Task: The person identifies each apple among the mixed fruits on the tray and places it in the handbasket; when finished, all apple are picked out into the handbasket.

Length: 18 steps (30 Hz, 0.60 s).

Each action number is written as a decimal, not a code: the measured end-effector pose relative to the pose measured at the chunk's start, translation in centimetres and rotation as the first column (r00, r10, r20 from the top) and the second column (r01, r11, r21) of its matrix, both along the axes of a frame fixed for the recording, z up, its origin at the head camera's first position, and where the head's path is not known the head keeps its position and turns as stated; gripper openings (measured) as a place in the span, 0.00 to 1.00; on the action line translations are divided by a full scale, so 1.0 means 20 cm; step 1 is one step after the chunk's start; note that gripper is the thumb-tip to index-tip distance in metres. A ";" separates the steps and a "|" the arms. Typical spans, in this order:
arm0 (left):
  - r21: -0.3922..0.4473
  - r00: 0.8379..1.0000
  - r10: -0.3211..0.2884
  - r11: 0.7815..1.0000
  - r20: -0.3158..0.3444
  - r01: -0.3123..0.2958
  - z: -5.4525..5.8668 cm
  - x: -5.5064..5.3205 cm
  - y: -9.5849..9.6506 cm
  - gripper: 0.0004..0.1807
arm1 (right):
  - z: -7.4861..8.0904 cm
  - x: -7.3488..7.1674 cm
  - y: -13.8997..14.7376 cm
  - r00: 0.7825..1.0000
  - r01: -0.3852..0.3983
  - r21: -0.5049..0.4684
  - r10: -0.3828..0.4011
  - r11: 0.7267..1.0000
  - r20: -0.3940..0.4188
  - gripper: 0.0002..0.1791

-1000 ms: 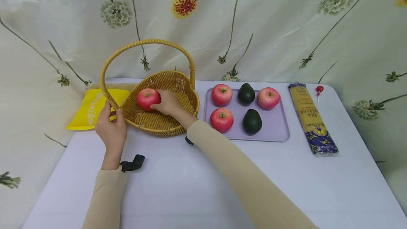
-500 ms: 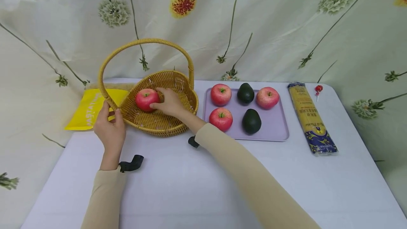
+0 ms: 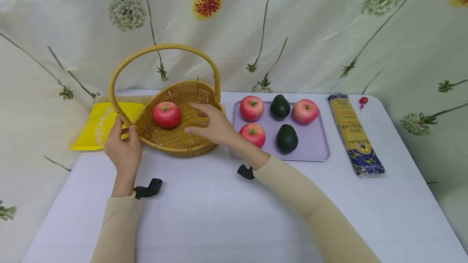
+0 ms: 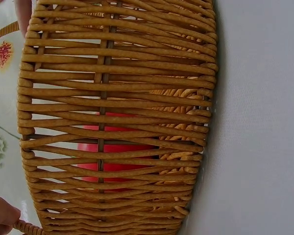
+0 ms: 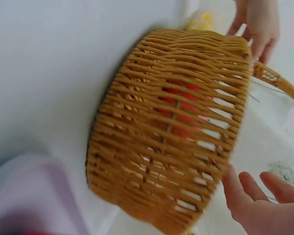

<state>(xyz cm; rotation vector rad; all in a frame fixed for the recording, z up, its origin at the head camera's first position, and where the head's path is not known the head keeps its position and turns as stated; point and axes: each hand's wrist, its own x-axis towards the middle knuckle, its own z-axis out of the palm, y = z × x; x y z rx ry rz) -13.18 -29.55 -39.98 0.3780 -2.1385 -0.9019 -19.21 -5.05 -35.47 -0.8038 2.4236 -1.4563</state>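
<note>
A wicker basket [image 3: 184, 151] with a tall arched handle [image 3: 165, 47] stands on the table, left of the middle. One red apple [image 3: 166, 115] lies inside it; its red also shows through the weave in both wrist views. At the foot of the handle, my left hand [image 3: 125, 149] pinches the wicker between thumb and fingers. My right hand [image 3: 215, 127] hovers over the basket's right side, thumb and fingers spread, with nothing in it and a gap between it and the apple. In the right wrist view its fingers [image 5: 255, 188] appear beyond the basket's rim.
Right of the basket, a lilac tray [image 3: 310, 151] carries several red apples [image 3: 305, 111] and two dark avocados [image 3: 287, 139]. Farther right lie a spaghetti packet [image 3: 355, 133] and a red lollipop [image 3: 363, 101]. A yellow pasta bag [image 3: 96, 127] lies behind the basket's left side.
My right hand has let go of the apple and drawn back to the right, its fingers spreading. The apple stays in the basket. My left hand keeps its hold on the handle.
</note>
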 end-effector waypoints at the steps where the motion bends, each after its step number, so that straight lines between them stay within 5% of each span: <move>1: -0.001 1.000 0.000 1.000 0.000 0.000 0.00 0.00 0.00 0.16 | 0.00 0.01 0.03 1.000 0.000 -0.019 0.000 1.000 0.011 0.40; 6: -0.005 1.000 -0.003 1.000 -0.002 0.003 0.00 0.00 0.00 0.15 | 0.01 0.04 0.22 0.998 0.038 -0.096 -0.033 0.995 0.051 0.41; 18: -0.005 1.000 0.001 1.000 0.012 -0.001 0.00 0.00 0.00 0.16 | 0.03 0.04 0.72 0.974 0.202 -0.094 -0.210 0.975 -0.081 0.41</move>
